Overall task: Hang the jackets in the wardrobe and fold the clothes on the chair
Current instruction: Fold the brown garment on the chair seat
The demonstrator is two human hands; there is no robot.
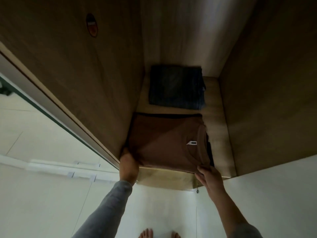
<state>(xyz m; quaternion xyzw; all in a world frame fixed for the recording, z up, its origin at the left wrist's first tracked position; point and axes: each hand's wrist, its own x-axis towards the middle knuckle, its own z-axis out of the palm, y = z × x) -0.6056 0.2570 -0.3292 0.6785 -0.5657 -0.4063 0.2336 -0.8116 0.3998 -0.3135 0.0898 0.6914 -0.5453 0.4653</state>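
We set the folded brown shirt on the wardrobe shelf, left hand and right hand fingers pinching its near corners; next we should let go.

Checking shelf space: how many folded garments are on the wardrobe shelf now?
2 for certain: a brown folded T-shirt at the front edge, gripped by both hands, and a dark blue striped folded garment behind it. A dark layer beneath the brown one may be another.
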